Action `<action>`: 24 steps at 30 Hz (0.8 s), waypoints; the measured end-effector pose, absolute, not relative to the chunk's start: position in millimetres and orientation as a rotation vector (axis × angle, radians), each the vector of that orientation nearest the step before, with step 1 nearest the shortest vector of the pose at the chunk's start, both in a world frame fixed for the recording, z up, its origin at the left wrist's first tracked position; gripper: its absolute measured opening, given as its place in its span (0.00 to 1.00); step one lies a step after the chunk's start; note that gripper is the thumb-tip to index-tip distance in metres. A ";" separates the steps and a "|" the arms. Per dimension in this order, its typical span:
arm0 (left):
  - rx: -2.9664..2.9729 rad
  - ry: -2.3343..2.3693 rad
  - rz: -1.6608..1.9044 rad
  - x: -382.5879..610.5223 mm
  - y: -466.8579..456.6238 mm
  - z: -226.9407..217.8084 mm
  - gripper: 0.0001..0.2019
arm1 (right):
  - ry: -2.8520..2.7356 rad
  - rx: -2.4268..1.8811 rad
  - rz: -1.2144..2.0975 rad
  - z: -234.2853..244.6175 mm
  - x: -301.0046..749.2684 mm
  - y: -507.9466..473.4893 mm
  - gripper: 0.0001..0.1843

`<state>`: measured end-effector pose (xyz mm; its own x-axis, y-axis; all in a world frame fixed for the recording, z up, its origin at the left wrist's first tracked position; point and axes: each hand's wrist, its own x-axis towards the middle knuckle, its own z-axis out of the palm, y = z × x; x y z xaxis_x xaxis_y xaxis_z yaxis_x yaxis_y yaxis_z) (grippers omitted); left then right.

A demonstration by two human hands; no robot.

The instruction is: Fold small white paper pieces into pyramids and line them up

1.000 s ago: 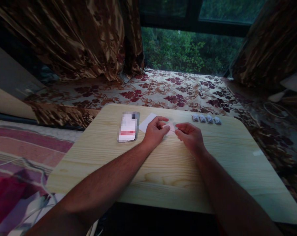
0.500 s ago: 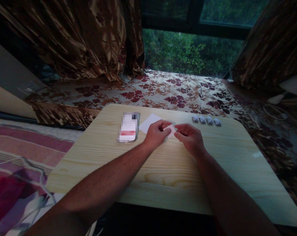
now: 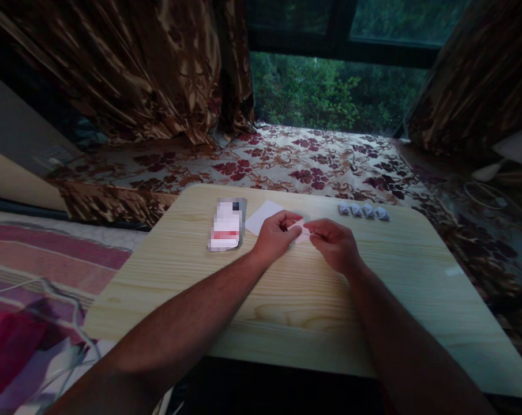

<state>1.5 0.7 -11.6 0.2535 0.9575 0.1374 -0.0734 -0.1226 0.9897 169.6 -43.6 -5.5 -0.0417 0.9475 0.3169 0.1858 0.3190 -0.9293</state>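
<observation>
Your left hand [image 3: 278,235] pinched a small paper [image 3: 303,236] between thumb and fingers, and your right hand [image 3: 336,245] pinched its right side, nearer the table's [image 3: 286,288] far edge than its near one. Just beside the left hand lay a white sheet [image 3: 263,215], with a phone [image 3: 226,225] toward the far left corner. Four folded paper shapes [image 3: 368,211] lined the far edge, toward the right corner.

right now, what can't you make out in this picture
All in the head view:
Small paper piece: both ends, covered by the left hand and right hand.
White paper sheet: its near right part, behind the left hand.
Smartphone: its face, blurred into blocks.
Folded paper shapes: finer creases, too small.
Right-hand curtain: cut off by the edge.
</observation>
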 end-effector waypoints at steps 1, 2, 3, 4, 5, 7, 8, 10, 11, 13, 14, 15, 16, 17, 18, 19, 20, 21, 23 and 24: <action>1.360 0.901 1.129 1.3 0.6 -10.7 0.13 | -1.504 -1.094 0.869 -3.4 170.9 -43.7 0.11; 1.343 0.890 1.122 1.2 0.5 -9.7 0.14 | -1.513 -1.100 0.859 -1.3 172.3 -43.7 0.10; 1.325 0.883 1.112 1.0 0.5 -8.7 0.14 | -1.520 -1.107 0.847 0.9 173.5 -43.7 0.09; 1.311 0.881 1.101 0.9 0.5 -7.8 0.14 | -1.528 -1.116 0.835 2.9 174.7 -43.7 0.08; 1.298 0.880 1.100 0.8 0.5 -7.0 0.14 | -1.535 -1.125 0.824 4.6 175.7 -43.6 0.07; 1.288 0.879 1.081 0.7 0.2 -6.0 0.13 | -1.559 -1.140 0.805 7.2 177.3 -43.6 0.07; 1.288 0.881 1.072 0.6 0.1 -5.9 0.13 | -1.575 -1.146 0.792 8.0 177.9 -43.7 0.07; 1.287 0.884 1.059 0.5 -0.1 -6.1 0.13 | -1.623 -1.150 0.756 8.6 178.9 -43.8 0.07; 1.286 0.884 1.052 0.4 -0.2 -6.4 0.13 | -1.650 -1.146 0.735 8.5 179.4 -43.8 0.07; 1.277 0.885 1.042 0.2 -0.1 -7.0 0.14 | -1.697 -1.139 0.703 7.6 180.4 -43.4 0.08; 1.271 0.885 1.040 0.1 0.0 -7.2 0.14 | -1.702 -1.140 0.704 7.1 180.9 -43.1 0.08; 1.263 0.884 1.038 0.0 0.2 -7.3 0.14 | -1.704 -1.143 0.706 6.7 181.3 -42.8 0.08; 1.254 0.880 1.038 -0.1 0.4 -7.2 0.14 | -1.703 -1.147 0.707 6.7 181.6 -42.5 0.08; 1.244 0.874 1.037 -0.1 0.5 -6.9 0.13 | -1.708 -1.150 0.704 7.0 181.7 -42.3 0.08; 1.232 0.869 1.034 0.0 0.6 -6.6 0.13 | -1.718 -1.151 0.694 7.7 181.7 -42.3 0.07; 1.220 0.865 1.030 0.1 0.7 -6.3 0.13 | -1.731 -1.148 0.678 8.8 181.5 -42.3 0.07; 1.210 0.862 1.027 0.2 0.6 -5.9 0.13 | -1.748 -1.141 0.667 9.9 181.3 -42.4 0.07; 1.202 0.862 1.024 0.3 0.6 -5.6 0.12 | -1.749 -1.135 0.660 11.0 180.9 -42.6 0.06; 1.207 0.858 1.020 0.4 0.4 -5.2 0.12 | -1.741 -1.134 0.664 12.0 180.2 -42.8 0.06; 1.217 0.854 1.016 0.4 0.3 -5.2 0.12 | -1.728 -1.140 0.675 11.8 180.0 -42.9 0.05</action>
